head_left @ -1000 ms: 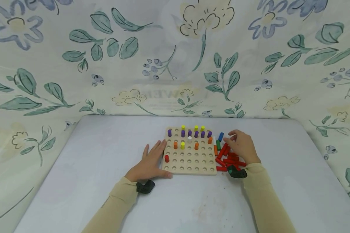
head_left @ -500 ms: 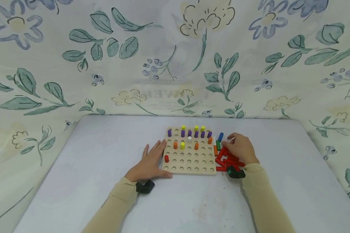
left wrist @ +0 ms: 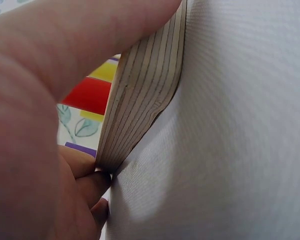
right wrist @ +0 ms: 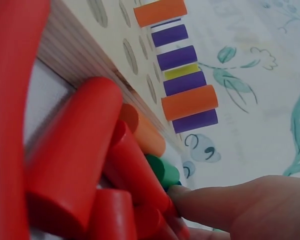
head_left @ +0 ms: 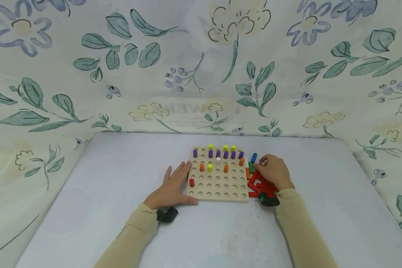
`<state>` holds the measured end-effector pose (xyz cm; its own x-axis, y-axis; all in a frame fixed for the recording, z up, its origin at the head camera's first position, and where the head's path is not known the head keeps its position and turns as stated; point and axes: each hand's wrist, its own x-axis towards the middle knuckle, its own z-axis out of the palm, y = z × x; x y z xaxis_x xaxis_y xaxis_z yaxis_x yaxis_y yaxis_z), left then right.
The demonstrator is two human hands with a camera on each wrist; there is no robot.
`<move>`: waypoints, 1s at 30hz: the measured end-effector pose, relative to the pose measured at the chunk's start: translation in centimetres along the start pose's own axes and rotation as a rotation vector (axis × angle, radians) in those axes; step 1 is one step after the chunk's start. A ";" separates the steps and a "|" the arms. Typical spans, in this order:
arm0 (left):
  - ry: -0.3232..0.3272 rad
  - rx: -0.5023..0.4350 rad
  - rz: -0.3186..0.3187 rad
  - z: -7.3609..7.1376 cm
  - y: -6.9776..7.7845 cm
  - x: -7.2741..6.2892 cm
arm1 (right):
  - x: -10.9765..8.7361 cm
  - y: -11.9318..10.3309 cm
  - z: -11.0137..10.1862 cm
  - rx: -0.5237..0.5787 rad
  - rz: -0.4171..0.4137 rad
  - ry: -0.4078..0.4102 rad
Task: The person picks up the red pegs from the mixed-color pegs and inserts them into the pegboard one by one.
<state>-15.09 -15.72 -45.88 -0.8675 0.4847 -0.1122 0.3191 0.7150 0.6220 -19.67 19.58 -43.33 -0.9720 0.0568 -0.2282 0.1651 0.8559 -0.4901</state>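
Note:
A square wooden pegboard [head_left: 217, 190] lies on the table. Upright in its holes stand several purple pegs [head_left: 226, 155], yellow pegs [head_left: 210, 168] and orange pegs [head_left: 226, 169], one white peg [head_left: 218, 159] and one red peg [head_left: 192, 182]. My left hand [head_left: 170, 190] rests against the board's near left corner, fingers spread along its left side and thumb by the front edge. My right hand [head_left: 275, 172] reaches over a pile of red pegs [head_left: 252, 187] at the board's right. In the right wrist view a fingertip [right wrist: 179, 194] meets a red peg [right wrist: 137, 167]; whether it is pinched is hidden.
Beside the board's right edge lie an orange peg [head_left: 248, 174], a green peg [head_left: 251, 167] and a blue peg [head_left: 254, 158]. The white table [head_left: 120, 156] extends around the board, and a floral cloth [head_left: 201, 74] hangs behind it.
My right hand has shifted slightly left and down, closer to the red and green pegs. The left hand and the pegs standing in the board have stayed put.

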 end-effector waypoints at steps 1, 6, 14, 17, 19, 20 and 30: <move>-0.001 0.000 -0.001 0.0 0.0 0.0 | 0.0 0.0 0.1 0.004 0.001 0.005; -0.002 -0.003 -0.003 -0.1 0.1 -0.1 | 0.0 0.1 0.2 0.025 0.015 0.019; 0.004 -0.005 0.009 -0.1 0.0 -0.1 | 0.0 -0.1 0.0 0.067 0.041 0.026; 0.002 -0.003 0.004 -0.1 0.0 -0.1 | 0.0 -0.1 -0.1 0.082 0.045 0.030; 0.001 -0.002 0.003 -0.1 0.1 -0.1 | 0.0 -0.2 -0.1 0.083 0.046 0.034; -0.001 -0.004 0.003 -0.1 0.1 -0.1 | 0.0 -0.2 -0.1 0.083 0.046 0.036; -0.005 -0.002 -0.011 -0.2 0.3 -0.1 | -0.1 -0.4 -0.6 0.115 0.036 0.054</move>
<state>-14.96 -15.67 -45.45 -0.8687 0.4798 -0.1230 0.3090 0.7191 0.6224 -19.68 19.52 -42.61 -0.9722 0.1171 -0.2030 0.2152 0.7886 -0.5760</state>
